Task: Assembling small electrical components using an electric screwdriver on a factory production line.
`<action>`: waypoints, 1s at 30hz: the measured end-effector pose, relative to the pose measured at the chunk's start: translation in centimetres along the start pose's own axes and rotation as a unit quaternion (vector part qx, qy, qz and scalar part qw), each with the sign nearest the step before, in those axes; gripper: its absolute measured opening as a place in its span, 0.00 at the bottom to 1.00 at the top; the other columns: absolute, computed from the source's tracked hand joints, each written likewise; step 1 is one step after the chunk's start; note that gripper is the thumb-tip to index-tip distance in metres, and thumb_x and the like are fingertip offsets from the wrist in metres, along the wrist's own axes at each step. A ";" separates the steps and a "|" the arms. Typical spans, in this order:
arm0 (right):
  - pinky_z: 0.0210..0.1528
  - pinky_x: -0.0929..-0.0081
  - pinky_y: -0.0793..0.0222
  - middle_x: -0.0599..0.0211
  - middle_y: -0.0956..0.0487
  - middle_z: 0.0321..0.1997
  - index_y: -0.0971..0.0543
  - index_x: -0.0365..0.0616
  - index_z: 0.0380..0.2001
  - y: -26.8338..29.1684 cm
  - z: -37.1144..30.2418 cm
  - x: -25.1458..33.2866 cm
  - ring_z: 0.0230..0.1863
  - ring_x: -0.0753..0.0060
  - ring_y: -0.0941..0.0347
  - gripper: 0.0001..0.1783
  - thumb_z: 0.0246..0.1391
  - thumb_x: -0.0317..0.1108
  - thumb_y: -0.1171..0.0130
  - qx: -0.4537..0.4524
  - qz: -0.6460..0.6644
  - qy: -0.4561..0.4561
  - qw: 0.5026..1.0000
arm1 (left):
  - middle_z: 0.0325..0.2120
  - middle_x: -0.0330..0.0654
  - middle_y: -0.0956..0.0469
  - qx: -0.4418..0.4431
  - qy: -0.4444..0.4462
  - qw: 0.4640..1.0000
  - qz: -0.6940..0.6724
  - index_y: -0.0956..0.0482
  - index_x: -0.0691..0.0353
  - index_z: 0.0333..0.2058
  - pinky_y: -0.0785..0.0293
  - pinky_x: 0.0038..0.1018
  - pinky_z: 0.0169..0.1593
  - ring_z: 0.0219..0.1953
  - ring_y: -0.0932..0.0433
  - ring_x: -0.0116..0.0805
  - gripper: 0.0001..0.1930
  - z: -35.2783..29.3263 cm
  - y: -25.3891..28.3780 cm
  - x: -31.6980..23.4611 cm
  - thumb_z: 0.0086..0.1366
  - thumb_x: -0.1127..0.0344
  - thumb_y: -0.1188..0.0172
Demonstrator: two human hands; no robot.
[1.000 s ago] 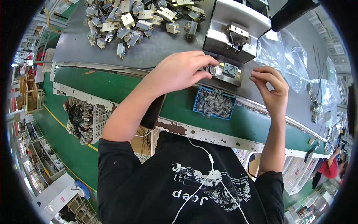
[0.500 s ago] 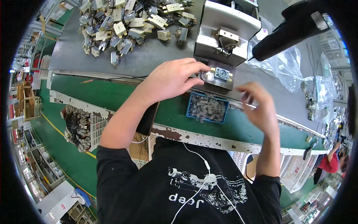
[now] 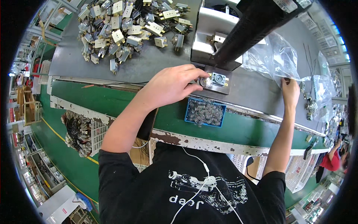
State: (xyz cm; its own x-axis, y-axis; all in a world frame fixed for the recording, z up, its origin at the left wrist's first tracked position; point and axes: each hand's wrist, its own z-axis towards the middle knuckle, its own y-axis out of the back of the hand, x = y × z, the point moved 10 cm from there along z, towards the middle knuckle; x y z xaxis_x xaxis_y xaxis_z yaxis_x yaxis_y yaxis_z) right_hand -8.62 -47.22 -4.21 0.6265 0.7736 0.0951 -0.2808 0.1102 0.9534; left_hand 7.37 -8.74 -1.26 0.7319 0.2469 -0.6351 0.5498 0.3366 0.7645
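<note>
My left hand (image 3: 172, 84) pinches the round, shiny end (image 3: 204, 82) of a small component between thumb and fingers. The component's square grey body (image 3: 218, 79), with a round centre and brass tabs, sits on a metal block fixture (image 3: 223, 90). My right hand (image 3: 291, 93) is away to the right, fingers drawn together at the near edge of a clear plastic bag (image 3: 285, 56); what lies between them is too small to make out. A black cylindrical tool (image 3: 246, 33), resembling a power screwdriver, slants over the metal machine housing (image 3: 201, 48) behind the fixture.
A blue tray of small springs (image 3: 205, 112) stands just in front of the fixture. Several similar components with pale blocks (image 3: 118, 36) are heaped at the far left. Small metal parts (image 3: 309, 106) lie at right. The worktable's worn white edge (image 3: 179, 140) runs before me.
My right hand has gone from beside the fixture to the plastic bag at the right. The black tool has swung left over the housing. My left hand keeps its pinch on the component.
</note>
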 end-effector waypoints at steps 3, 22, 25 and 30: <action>0.42 0.61 0.27 0.52 0.18 0.35 0.20 0.35 0.39 2.9 -1.4 2.3 0.35 0.53 0.21 0.14 0.58 0.37 0.40 0.002 0.047 0.011 0.999 | 0.37 0.41 0.21 -0.025 -0.019 0.999 0.024 0.20 0.54 0.50 0.23 0.32 0.38 0.35 0.19 0.39 0.18 0.1 0.3 -0.5 0.61 0.62 0.34; 0.40 0.79 0.32 0.67 0.22 0.40 0.19 0.38 0.44 1.9 -7.8 25.1 0.34 0.78 0.29 0.09 0.60 0.24 0.41 0.207 0.422 0.191 0.862 | 0.39 0.40 0.20 -0.026 -0.022 0.999 0.029 0.20 0.55 0.48 0.23 0.35 0.41 0.37 0.19 0.42 0.17 -0.5 0.5 -0.2 0.61 0.61 0.35; 0.40 0.77 0.32 0.65 0.22 0.41 0.19 0.39 0.43 1.7 -7.8 25.3 0.34 0.74 0.28 0.09 0.59 0.24 0.40 0.206 0.403 0.197 0.870 | 0.39 0.40 0.20 -0.026 -0.025 0.999 0.026 0.20 0.55 0.48 0.23 0.35 0.41 0.37 0.19 0.42 0.17 -0.4 0.4 -0.1 0.61 0.61 0.35; 0.40 0.74 0.30 0.62 0.22 0.41 0.19 0.39 0.42 2.7 -7.9 25.9 0.36 0.68 0.26 0.09 0.58 0.25 0.40 0.176 0.391 0.237 0.872 | 0.39 0.41 0.20 -0.022 -0.026 0.999 0.026 0.20 0.56 0.48 0.23 0.35 0.41 0.37 0.19 0.43 0.16 -0.3 0.3 0.0 0.62 0.60 0.36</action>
State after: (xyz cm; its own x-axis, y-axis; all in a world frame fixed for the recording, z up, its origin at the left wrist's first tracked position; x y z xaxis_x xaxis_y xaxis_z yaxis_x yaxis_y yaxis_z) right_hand 1.10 -22.00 -1.45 -0.0514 0.7061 0.7063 -0.1941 -0.7008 0.6865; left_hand 7.40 -8.36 -1.09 0.7796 0.2181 -0.5871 0.4931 0.3643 0.7901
